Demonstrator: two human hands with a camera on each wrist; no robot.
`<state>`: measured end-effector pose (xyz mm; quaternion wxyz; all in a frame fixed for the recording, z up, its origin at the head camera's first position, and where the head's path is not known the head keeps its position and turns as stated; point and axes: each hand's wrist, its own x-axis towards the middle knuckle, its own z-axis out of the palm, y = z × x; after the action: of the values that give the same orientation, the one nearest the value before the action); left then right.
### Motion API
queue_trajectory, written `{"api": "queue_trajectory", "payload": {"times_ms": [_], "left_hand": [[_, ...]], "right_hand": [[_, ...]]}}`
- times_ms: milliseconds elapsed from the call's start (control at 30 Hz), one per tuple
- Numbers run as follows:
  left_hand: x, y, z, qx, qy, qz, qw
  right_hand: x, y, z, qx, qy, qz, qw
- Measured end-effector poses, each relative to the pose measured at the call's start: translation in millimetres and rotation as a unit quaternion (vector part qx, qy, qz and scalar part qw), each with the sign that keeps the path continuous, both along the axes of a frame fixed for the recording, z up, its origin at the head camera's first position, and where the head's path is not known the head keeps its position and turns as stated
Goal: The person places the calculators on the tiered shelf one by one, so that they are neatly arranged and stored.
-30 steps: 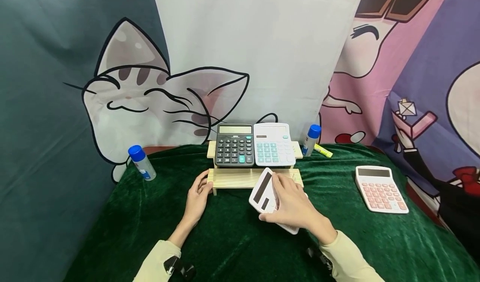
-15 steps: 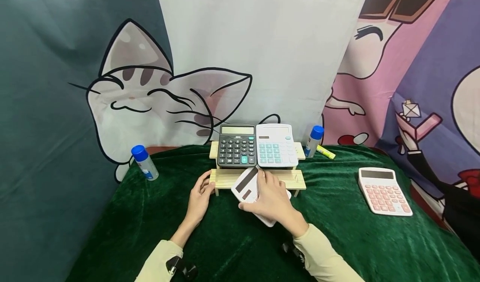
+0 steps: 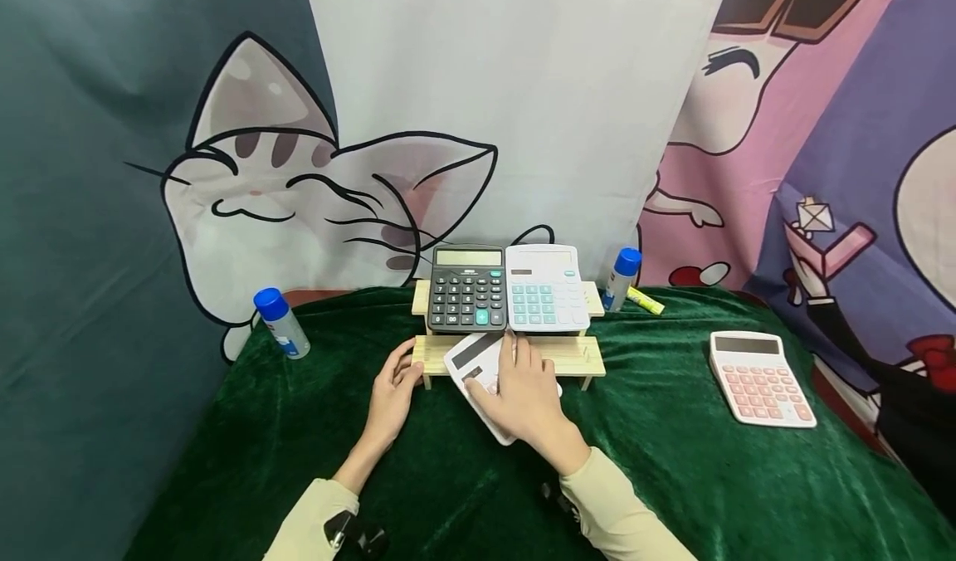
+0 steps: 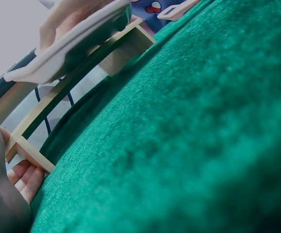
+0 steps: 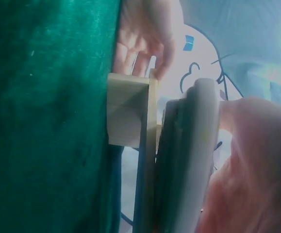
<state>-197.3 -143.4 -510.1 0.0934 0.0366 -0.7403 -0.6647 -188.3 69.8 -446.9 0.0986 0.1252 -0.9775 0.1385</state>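
1. Four calculators: a black one (image 3: 469, 289) and a teal-keyed one (image 3: 548, 289) side by side up top on one wooden stand (image 3: 586, 360), a pink-keyed one (image 3: 762, 378) off right on the bench (image 3: 672, 478), plus a white calculator (image 3: 469, 363) askew over the lower step (image 3: 582, 347).
2. Two hands: right hand (image 3: 529, 397) grips that white calculator, left hand (image 3: 390, 402) holds the stand's left end.
3. Two blue-capped bottles (image 3: 281, 323) (image 3: 620, 280), one yellow tube (image 3: 645, 300).

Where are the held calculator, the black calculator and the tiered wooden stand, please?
Held calculator (image 3: 472, 373), head view: on its small dark panel.
Black calculator (image 3: 469, 289), head view: on its keypad.
Tiered wooden stand (image 3: 577, 355), head view: on the lower shelf.
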Motion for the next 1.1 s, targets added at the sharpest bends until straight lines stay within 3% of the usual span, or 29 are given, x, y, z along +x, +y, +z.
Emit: {"api": "queue_trajectory", "payload": {"times_ms": [333,500,600,700,867,1100], "left_hand": [[1.3,-2.5,1.0,0.003,-0.001,0.002,1.0000],[-0.4,-2.3,1.1,-0.009,-0.021,-0.003,0.9997],[-2.0,-2.1,2.0,-0.008,-0.027,-0.006,0.9996],[-2.8,-1.7,2.0,-0.001,-0.025,-0.008,0.9997],[-2.4,-1.3,0.7,-0.002,-0.015,-0.003,0.9999],[0.1,-0.7,-0.1,-0.010,-0.006,-0.003,0.9999]], "right_hand": [[-0.4,-4,-2.4,-0.031,0.032,0.001,0.9990],[4.1,7,9.0,-0.042,-0.043,0.056,0.9967],[6.6,15,18.6,-0.031,-0.111,0.097,0.9886],[6.8,20,24.2,-0.011,-0.145,0.124,0.9815],[4.5,20,23.3,0.011,-0.131,0.129,0.9829],[2.1,11,10.2,0.002,-0.067,0.114,0.9913]]}}
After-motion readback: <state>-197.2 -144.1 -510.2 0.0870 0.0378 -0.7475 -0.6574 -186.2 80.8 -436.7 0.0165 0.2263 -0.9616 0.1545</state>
